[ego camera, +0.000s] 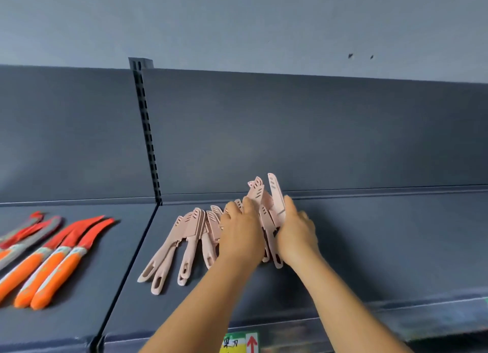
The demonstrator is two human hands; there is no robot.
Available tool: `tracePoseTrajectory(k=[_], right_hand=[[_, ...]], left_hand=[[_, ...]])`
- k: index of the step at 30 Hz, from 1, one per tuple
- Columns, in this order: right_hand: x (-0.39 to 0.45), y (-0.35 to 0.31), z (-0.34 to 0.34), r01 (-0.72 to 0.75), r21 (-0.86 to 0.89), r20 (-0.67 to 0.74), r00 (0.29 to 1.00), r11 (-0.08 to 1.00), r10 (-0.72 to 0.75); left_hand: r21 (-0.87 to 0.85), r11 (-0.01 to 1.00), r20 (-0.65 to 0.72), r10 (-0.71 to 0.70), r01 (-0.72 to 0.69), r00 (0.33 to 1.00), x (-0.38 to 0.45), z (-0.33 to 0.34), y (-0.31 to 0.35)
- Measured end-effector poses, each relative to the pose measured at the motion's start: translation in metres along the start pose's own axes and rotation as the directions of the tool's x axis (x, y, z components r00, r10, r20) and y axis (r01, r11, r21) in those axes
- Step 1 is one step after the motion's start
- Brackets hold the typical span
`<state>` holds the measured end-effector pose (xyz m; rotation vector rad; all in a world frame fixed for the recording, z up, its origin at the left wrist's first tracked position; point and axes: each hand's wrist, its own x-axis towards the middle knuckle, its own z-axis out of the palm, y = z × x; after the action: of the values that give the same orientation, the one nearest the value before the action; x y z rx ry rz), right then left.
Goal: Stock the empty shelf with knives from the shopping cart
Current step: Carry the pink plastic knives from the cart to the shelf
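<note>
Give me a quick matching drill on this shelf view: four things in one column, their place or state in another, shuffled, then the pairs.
Things:
1. orange-handled knives
2. pink knives lying flat
3. left hand
4. green and yellow label

Places or states:
A. on the shelf's front edge
B. on the left shelf section
C. on a bunch of pink knives
D. fanned out left of the hands

Pairs: 1-B, 2-D, 3-C, 4-A
</note>
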<state>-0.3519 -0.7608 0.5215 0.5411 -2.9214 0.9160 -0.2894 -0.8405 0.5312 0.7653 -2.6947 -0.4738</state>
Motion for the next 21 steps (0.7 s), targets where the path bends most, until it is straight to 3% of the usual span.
tracePoseTrajectory(k=[6,12,21], right_hand=[[0.020,0.004,0.014,0.012,-0.024,0.097,0.995,1.000,-0.009],[0.023,0.008,0.020,0.050,-0.315,0.176,0.984,0.948,0.007],[0.012,0.005,0.017,0.068,-0.341,0.261,0.965,0.938,0.025]], left_hand=[[0.287,0.957,0.132,0.001,-0.039,0.991,0.016,0.012,0.003],[0.373,0.921,0.232,0.025,-0.112,0.972,0.026,0.025,-0.002],[0.385,0.919,0.164,0.025,-0.087,0.986,0.028,0.051,-0.015]])
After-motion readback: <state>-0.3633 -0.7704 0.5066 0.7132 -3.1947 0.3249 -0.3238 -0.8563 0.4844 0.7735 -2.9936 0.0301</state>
